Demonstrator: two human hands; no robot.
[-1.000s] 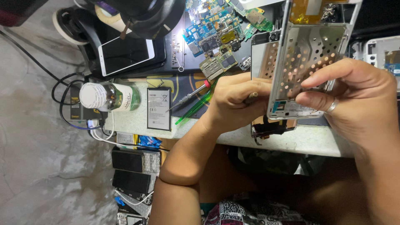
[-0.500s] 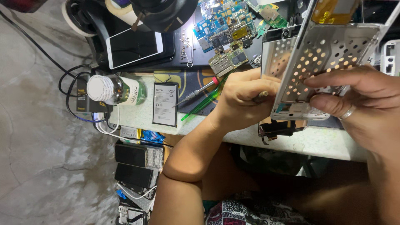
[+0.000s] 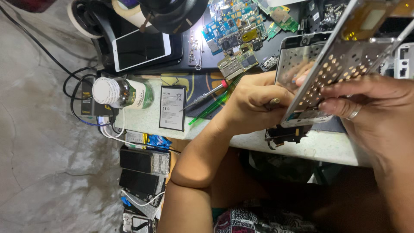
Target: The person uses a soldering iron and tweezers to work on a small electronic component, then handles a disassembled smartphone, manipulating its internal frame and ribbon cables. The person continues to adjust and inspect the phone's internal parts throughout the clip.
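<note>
From the head view, your right hand (image 3: 375,108) pinches the perforated metal phone frame (image 3: 340,64) by its edge, tilted above the counter (image 3: 327,149). Your left hand (image 3: 252,101) has its fingers curled around a small tool. The frame could slip if that pinch loosens. Circuit boards (image 3: 237,30), a battery (image 3: 172,108) and a bottle (image 3: 123,92) crowd the counter above a concrete floor.

A phone repair workbench, apparently: loose circuit boards (image 3: 235,30), a bare battery (image 3: 172,108), a screwdriver (image 3: 202,97) and stacked handsets (image 3: 142,170) crowd the cluttered table (image 3: 327,149).
</note>
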